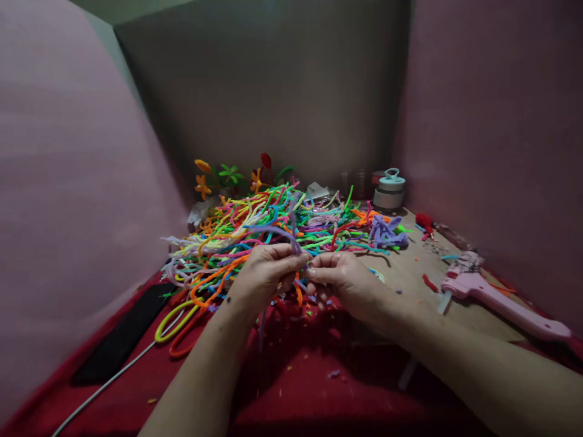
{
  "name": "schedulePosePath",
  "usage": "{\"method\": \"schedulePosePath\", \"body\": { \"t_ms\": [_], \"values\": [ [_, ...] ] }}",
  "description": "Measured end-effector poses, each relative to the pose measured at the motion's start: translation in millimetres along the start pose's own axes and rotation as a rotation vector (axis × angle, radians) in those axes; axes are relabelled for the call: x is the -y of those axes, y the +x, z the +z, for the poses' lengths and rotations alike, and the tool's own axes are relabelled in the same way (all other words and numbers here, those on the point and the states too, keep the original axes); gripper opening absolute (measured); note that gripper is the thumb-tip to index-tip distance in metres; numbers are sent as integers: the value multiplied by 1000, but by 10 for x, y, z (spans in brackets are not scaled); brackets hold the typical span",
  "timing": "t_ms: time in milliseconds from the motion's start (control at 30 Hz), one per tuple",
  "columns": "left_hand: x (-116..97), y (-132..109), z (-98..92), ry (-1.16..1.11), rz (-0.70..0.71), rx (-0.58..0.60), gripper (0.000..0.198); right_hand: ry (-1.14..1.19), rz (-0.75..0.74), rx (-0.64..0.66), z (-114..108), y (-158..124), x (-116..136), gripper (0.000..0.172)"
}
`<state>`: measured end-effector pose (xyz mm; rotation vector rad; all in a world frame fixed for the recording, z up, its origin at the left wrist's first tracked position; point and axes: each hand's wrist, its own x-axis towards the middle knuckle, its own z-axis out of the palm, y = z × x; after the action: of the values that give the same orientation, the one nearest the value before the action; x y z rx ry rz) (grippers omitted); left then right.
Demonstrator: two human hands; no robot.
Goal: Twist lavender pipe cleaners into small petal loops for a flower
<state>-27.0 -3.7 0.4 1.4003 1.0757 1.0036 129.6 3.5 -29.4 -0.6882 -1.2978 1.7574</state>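
Note:
Purple pipe cleaners point(279, 230) stick up and out to the left from between my fingertips, and one end dangles below. My left hand point(273, 270) is closed, thumb and fingers pinching them. My right hand point(334, 276) is closed in a pinch beside it, fingertips meeting those of the left at the lower part of the purple pipe cleaners. The exact spot where they join is hidden by my fingers. Just behind both hands lies a big heap of multicoloured pipe cleaners point(246, 233). A bundle of bent purple pieces point(387, 232) rests at the heap's right end.
A pink glue gun point(505, 303) lies on the cardboard point(419, 267) at right. Behind are a lidded jar point(389, 191) and pipe-cleaner flowers point(230, 174). A black flat strip point(122, 334) and a white cable point(107, 383) lie left on the red cloth point(291, 388), which is dotted with scraps.

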Motion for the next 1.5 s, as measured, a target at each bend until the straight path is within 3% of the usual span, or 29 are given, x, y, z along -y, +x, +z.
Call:
{"method": "schedulePosePath", "body": {
  "t_ms": [233, 467, 700, 1233, 1500],
  "values": [
    [30, 12, 6, -47, -18, -8, 19, 54, -10, 85, -32, 6, -18, 16],
    [-3, -8, 83, 15, -19, -33, 20, -79, -75, -86, -10, 4, -13, 17],
    [35, 19, 105, -219, 23, -96, 20, -35, -28, -114, 8, 10, 29, 15],
    [60, 33, 120, -124, 9, -121, 18, 60, 34, -44, -25, 49, -43, 13],
    [30, 10, 128, -8, -25, -164, 20, 75, -18, -131, -40, 57, -6, 9]
  ]
}}
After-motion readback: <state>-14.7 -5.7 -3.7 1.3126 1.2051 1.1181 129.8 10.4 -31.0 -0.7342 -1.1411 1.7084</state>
